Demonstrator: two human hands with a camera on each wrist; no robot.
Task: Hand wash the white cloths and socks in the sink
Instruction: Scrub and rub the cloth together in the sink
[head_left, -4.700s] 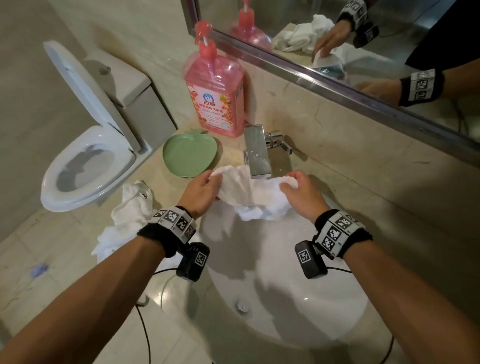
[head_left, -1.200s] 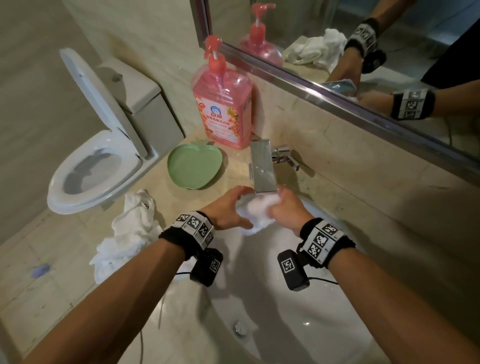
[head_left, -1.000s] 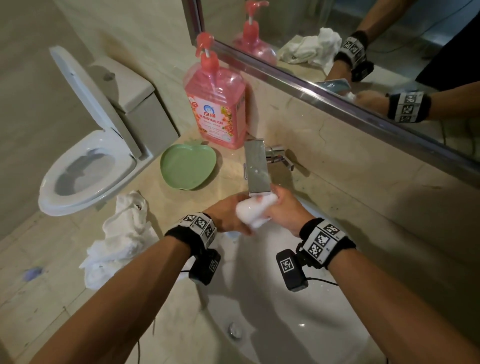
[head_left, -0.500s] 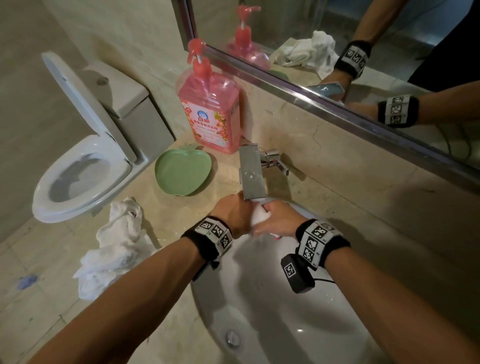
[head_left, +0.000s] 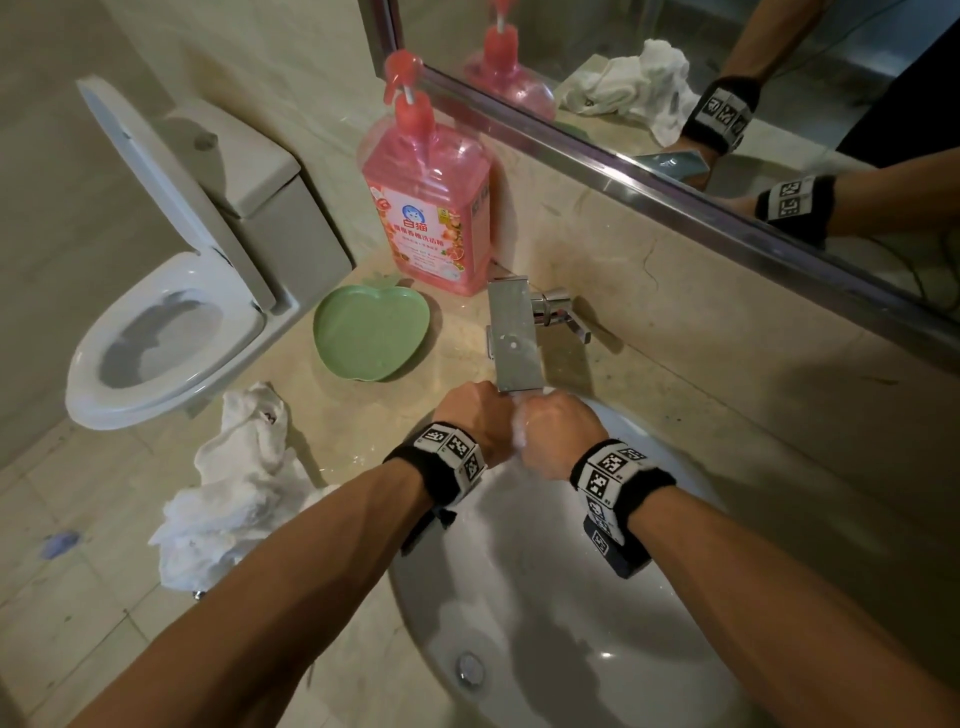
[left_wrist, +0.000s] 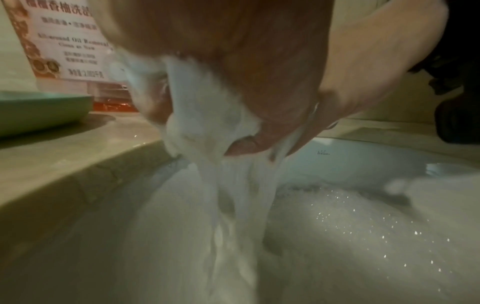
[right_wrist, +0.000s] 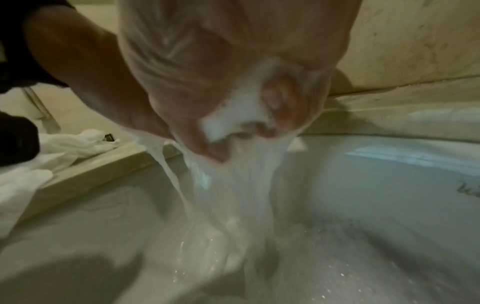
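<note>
Both hands are bunched together under the faucet (head_left: 514, 332) at the far rim of the white sink (head_left: 571, 597). My left hand (head_left: 480, 415) and right hand (head_left: 556, 431) squeeze a balled-up wet white cloth (head_left: 518, 431), of which only a sliver shows between them in the head view. In the left wrist view the white cloth (left_wrist: 205, 115) is gripped in curled fingers and milky water streams from it into the basin. In the right wrist view the cloth (right_wrist: 233, 115) is likewise clenched, with water pouring down. A pile of white cloths (head_left: 234, 483) lies on the counter to the left.
A pink pump bottle of detergent (head_left: 428, 208) and a green apple-shaped dish (head_left: 369, 332) stand on the counter behind the sink. The drain (head_left: 470, 667) is at the basin's near side. A toilet (head_left: 166, 322) with raised lid is at the left. A mirror (head_left: 727, 104) runs above.
The cloth, spread wide between the hands earlier, has been gathered into a tight ball. The hands have closed together under the faucet and now almost hide it.
</note>
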